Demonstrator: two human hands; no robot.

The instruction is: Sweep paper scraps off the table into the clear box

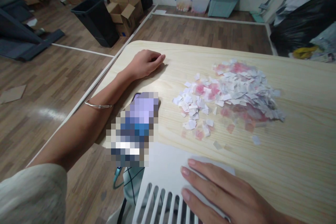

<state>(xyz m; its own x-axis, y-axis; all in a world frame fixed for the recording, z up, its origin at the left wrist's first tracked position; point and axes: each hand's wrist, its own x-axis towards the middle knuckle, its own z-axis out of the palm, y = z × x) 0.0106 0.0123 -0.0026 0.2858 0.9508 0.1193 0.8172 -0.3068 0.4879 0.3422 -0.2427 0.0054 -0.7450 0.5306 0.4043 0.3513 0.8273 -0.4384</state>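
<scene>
My left hand [147, 63] rests on the light wooden table, its fingers curled in and the thumb lying along them; nothing shows in it. A bracelet circles that forearm. My right hand [217, 190] lies with fingers stretched out over a flat white slotted panel [168, 161] at the table's near edge. The panel's long slots run toward me, past the edge. Between the hands lies a phone [144, 108], mostly blurred out by pixelation. Beyond the panel spreads a loose heap of small white and pink paper scraps [244, 87], touched by neither hand.
The wooden table [301, 140] ends at the left beside my forearm. On the floor behind stand a black bin [96, 21], open cardboard boxes [123, 10] and a teal tub [224, 3]. Black plastic bags [304, 28] are piled at right. A teal cable [117, 178] hangs below the phone.
</scene>
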